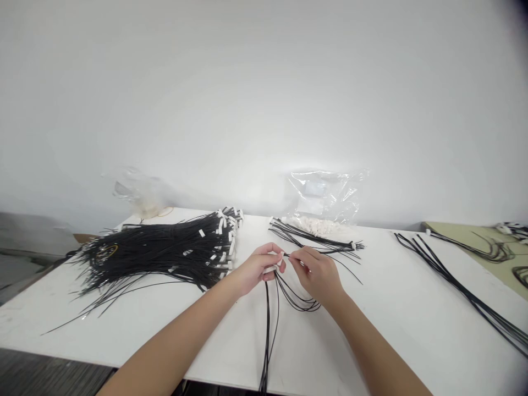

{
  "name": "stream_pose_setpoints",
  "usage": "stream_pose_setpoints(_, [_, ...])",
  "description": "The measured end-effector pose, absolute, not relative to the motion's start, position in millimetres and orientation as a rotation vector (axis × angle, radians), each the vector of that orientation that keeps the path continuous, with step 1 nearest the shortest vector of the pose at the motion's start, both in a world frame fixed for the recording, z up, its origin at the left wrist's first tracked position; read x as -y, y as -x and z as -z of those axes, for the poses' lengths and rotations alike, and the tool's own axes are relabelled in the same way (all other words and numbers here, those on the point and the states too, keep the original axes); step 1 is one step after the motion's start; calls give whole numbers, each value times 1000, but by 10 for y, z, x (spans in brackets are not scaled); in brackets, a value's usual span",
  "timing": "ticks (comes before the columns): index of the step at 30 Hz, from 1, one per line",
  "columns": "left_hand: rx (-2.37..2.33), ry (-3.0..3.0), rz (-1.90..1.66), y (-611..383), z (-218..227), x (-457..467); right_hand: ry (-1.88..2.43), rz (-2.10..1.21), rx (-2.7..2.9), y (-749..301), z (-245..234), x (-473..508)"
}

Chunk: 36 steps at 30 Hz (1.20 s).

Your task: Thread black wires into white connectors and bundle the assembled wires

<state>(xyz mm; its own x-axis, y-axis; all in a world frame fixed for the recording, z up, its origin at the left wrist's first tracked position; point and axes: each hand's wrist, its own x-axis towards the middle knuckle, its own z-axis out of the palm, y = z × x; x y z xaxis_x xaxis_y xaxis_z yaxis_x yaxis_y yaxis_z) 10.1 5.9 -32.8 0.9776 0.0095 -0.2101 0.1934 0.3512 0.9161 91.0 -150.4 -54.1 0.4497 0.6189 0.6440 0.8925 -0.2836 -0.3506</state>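
Note:
My left hand [259,268] is closed over the middle of the table, pinching a small white connector that shows only partly between the fingers. Thin black wires [295,301] loop below the hands, and a straight black bundle [266,335] hangs from the left hand toward the front edge. With fingertips close to the connector, my right hand [317,269] pinches the end of a black wire [287,254]. Whether that wire end sits inside the connector cannot be made out. Just behind the hands lies a tied bunch of black wires [322,237] with white ends.
A large pile of black wires [160,250] with white connectors covers the table's left side. At the back stand a clear bag of small white parts [319,220] and another plastic bag [142,195]. Long black cables [457,283] lie on the right, beside a greenish surface [487,242] with more wires.

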Motion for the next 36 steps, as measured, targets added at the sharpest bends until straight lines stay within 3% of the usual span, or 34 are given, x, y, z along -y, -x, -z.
stream_pose_setpoints(10, [-228, -1143, 12, -144, 366, -58, 1993, 763, 1300, -876, 452, 1486])
stream_pose_setpoints(15, [-272, -1055, -111, -203, 446, -124, 1922, 532, 1704, -804, 434, 1510])
stream_pose_setpoints(19, [-311, -1003, -166, -240, 479, -168, 1937, 549, 1775, -796, 523, 1454])
stream_pose_setpoints(24, [-308, -1018, -163, -237, 469, -171, 1867, 359, 1557, -849, 464, 1461])
stream_pose_setpoints(31, [-279, -1034, -143, -234, 451, -149, 1612, -1, 799, -945, 345, 1519])
stream_pose_setpoints(36, [-248, -1046, -131, -210, 417, -114, 1398, -129, 652, -960, 347, 1503])
